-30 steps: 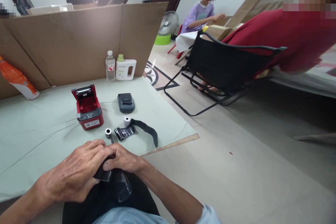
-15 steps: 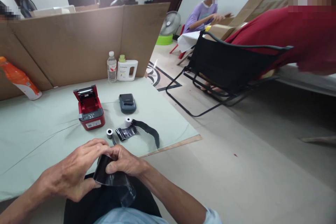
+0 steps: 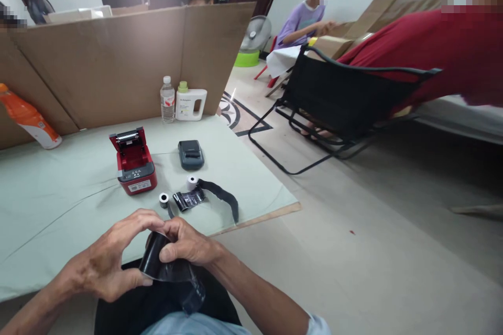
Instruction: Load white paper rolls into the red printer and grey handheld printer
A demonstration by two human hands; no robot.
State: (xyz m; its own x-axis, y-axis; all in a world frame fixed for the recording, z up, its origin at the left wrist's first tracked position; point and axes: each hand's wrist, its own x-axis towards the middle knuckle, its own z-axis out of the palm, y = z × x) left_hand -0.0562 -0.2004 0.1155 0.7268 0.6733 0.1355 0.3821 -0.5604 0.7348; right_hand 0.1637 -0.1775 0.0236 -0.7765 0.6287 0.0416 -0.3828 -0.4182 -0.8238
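Partly hidden behind the fingers of the left hand (image 3: 106, 267) and right hand (image 3: 188, 243): a black glossy film strip (image 3: 155, 256), pinched between both above the lap at the near edge of the pale green surface (image 3: 47, 204); lower end trailing off, curled and hard to make out. More of the strip exposed than a second ago, fingers spread further apart. Beyond, unchanged, a red printer (image 3: 134, 162) with lid open and a small paper roll (image 3: 164, 199).

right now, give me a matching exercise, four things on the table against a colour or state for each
Things:
1. small printer
2. second printer
3. plastic wrapper
4. paper roll

Descriptions:
A. white, standing on the mat
B. red, lid open
C. dark and glossy, held in both hands
D. grey, lid shut

Pairs: 1-B, 2-D, 3-C, 4-A
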